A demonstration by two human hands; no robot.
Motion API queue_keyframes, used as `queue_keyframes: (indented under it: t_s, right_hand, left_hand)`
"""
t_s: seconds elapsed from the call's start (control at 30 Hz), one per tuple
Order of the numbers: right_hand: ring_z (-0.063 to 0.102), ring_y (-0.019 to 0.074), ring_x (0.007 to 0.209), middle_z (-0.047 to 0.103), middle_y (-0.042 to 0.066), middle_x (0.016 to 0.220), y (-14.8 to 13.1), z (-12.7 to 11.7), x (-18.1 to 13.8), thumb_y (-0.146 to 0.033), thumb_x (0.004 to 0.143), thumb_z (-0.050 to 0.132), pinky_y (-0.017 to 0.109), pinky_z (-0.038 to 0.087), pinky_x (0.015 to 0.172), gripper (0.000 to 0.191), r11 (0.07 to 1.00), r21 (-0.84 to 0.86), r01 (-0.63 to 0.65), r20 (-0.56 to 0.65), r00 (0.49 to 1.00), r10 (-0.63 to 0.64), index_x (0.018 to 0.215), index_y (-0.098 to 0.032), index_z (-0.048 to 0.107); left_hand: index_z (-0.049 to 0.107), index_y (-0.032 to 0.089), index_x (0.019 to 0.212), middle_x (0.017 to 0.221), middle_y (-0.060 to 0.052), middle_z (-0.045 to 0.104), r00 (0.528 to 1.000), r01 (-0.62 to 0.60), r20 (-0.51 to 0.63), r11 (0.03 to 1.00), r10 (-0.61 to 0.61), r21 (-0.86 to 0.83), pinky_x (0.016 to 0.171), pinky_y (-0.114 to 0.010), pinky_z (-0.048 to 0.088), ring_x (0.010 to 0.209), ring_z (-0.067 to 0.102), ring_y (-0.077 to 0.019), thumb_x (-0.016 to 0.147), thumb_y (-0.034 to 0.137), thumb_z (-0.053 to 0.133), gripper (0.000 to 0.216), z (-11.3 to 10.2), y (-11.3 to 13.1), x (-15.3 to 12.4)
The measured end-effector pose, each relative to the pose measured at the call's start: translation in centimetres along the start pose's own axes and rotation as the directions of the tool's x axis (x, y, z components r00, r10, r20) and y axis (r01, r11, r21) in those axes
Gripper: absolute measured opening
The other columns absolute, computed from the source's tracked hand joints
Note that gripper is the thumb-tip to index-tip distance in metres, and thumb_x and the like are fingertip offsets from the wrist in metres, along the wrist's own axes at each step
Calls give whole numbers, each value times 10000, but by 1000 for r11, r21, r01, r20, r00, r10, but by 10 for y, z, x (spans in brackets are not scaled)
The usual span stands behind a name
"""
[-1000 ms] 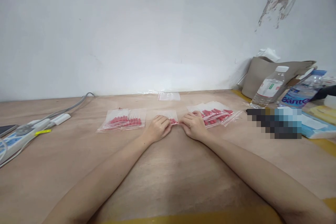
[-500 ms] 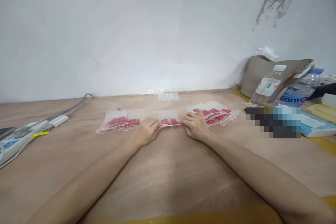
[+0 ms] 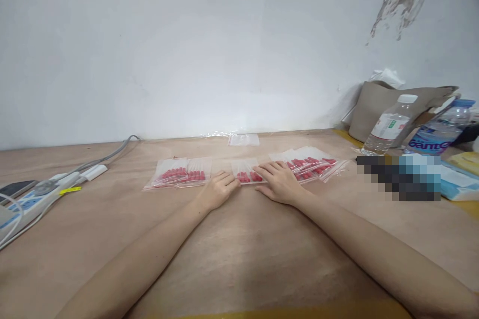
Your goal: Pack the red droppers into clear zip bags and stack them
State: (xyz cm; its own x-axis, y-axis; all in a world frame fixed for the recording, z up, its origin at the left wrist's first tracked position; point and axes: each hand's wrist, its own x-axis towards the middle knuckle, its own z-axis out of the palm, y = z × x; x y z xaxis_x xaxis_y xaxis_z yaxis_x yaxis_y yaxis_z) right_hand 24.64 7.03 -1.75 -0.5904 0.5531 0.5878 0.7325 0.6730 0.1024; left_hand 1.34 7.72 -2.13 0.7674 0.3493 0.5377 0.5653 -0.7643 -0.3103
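Observation:
A clear zip bag with red capsule-like pieces in it (image 3: 245, 165) lies flat between my hands. My left hand (image 3: 219, 192) is closed, its fingertips at the bag's near left corner. Over the bag's right side lies my right hand (image 3: 279, 183), open, with its fingers stretched out and its thumb apart on the table. To the left, similar filled bags (image 3: 175, 174) lie overlapping in a row. A fanned pile of more filled bags (image 3: 309, 159) is just beyond my right hand, which partly covers it.
A flat clear bag (image 3: 244, 139) lies by the wall. At left are a power strip (image 3: 28, 204) and grey cable (image 3: 108, 155). On the right stand a bottle with a white cap (image 3: 389, 127), a blue-capped bottle (image 3: 434, 132) and a grey bin (image 3: 361, 112).
My right hand has let go of the bag's near right edge and spread its fingers over the bag. My left hand stays at the near left corner. The view has shifted slightly.

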Motion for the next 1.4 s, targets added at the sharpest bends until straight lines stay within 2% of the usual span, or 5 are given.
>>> queue_keyframes:
  t_s: [0.23, 0.43, 0.67, 0.93, 1.4]
  right_hand:
    - [562, 182, 995, 589, 74, 1132, -4, 22, 1, -82, 800, 392, 289, 456, 809, 396, 996, 69, -52, 54, 997, 48, 1144, -186, 556]
    - [549, 195, 1046, 560, 66, 1185, 38, -8, -4, -44, 745, 407, 314, 453, 880, 447, 981, -2, -196, -167, 967, 193, 1134, -185, 576]
    - [598, 187, 940, 635, 41, 1065, 98, -42, -35, -108, 749, 408, 296, 459, 814, 375, 917, -88, -388, -2, 921, 389, 1025, -209, 642]
    - [555, 236, 935, 647, 84, 978, 72, -57, -18, -337, 768, 489, 368, 383, 797, 275, 931, -94, -352, 8, 935, 354, 912, -188, 671]
    - [565, 157, 750, 610, 53, 844, -6, 25, 23, -272, 823, 475, 268, 400, 675, 205, 983, 186, -1, 62, 998, -10, 924, -189, 633]
  left_hand:
    - [523, 145, 1138, 1067, -114, 590, 981, 172, 101, 984, -168, -34, 886, -380, 366, 1015, 508, -236, 865, 434, 431, 408, -24, -12, 8]
    - [588, 217, 1093, 1261, -96, 481, 603, 534, 571, 813, -557, 230, 970, -514, 217, 1196, 375, -295, 751, 318, 478, 373, -73, -83, -15]
    - [603, 226, 1103, 973, -52, 647, 477, 651, 643, 732, -599, 200, 751, -321, 436, 890, 594, -284, 605, 396, 540, 529, -74, -95, -40]
    - [587, 224, 1120, 1156, -34, 579, 648, 595, 634, 800, -422, -75, 857, -303, 418, 1045, 538, -260, 673, 473, 547, 514, -48, -66, -16]
    - [606, 201, 1022, 1050, -50, 611, 952, 295, 145, 932, -269, -212, 830, -288, 479, 939, 592, -171, 877, 316, 461, 235, 1, -18, -14]
